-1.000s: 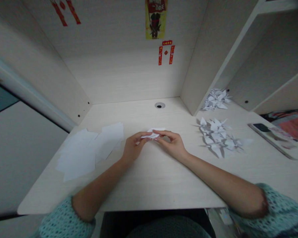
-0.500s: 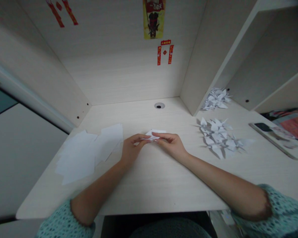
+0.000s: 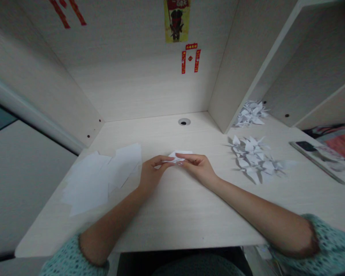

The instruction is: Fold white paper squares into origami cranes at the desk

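A small piece of folded white paper (image 3: 179, 155) is held just over the desk, in front of me. My left hand (image 3: 153, 168) pinches its left side between thumb and fingers. On the other side, my right hand (image 3: 199, 165) grips the paper with thumb and index finger, the rest of the fingers curled in. Both hands partly cover the paper, so its exact folds cannot be made out. Loose white paper sheets (image 3: 87, 180) lie spread to the left of my left hand. Folded paper cranes (image 3: 251, 155) sit in a cluster to the right of my right hand.
Another heap of folded paper (image 3: 251, 113) rests behind the upright panel (image 3: 232, 88). A phone (image 3: 322, 159) lies at the far right, near a red cloth (image 3: 343, 142). A round cable hole (image 3: 184, 122) is set in the desk (image 3: 172, 214) toward the back wall.
The view has tilted slightly. Both hands keep nearly the same place and the same hold on the folded paper; any change in its folds is too small to see.
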A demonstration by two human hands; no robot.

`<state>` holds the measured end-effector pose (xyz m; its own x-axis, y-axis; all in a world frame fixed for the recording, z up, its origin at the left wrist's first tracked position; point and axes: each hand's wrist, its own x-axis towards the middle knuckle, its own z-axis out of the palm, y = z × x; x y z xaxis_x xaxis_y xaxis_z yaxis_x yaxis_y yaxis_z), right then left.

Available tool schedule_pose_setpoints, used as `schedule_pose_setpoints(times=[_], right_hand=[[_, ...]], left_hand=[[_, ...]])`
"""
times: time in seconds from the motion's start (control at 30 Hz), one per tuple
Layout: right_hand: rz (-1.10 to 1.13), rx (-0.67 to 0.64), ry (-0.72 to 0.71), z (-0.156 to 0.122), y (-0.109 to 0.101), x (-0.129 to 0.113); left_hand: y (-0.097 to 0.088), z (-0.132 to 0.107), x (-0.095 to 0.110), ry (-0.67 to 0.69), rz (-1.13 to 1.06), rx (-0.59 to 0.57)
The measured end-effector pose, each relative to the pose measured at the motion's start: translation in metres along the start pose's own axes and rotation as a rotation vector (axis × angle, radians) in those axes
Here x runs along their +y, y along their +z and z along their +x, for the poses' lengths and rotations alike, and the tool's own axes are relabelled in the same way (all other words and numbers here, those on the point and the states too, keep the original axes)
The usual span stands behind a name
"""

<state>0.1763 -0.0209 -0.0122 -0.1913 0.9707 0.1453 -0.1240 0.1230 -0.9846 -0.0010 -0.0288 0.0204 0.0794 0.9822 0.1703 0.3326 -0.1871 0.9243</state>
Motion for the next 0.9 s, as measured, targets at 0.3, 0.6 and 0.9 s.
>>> schedule_pose_setpoints(times=[0.3, 0.6, 0.9], right_hand=[[-0.001, 0.050, 0.026, 0.000, 0.003, -0.005], [-0.122, 0.128, -0.083, -0.001, 0.004, -0.008], [-0.275, 0.120, -0.240, -0.003, 0.001, -0.013]], left_hand=[[0.000, 0.000, -0.001, 0.020, -0.004, -0.005], [0.004, -0.001, -0.002, -0.038, -0.117, -0.050], [0.002, -0.001, -0.001, -0.091, -0.172, -0.038]])
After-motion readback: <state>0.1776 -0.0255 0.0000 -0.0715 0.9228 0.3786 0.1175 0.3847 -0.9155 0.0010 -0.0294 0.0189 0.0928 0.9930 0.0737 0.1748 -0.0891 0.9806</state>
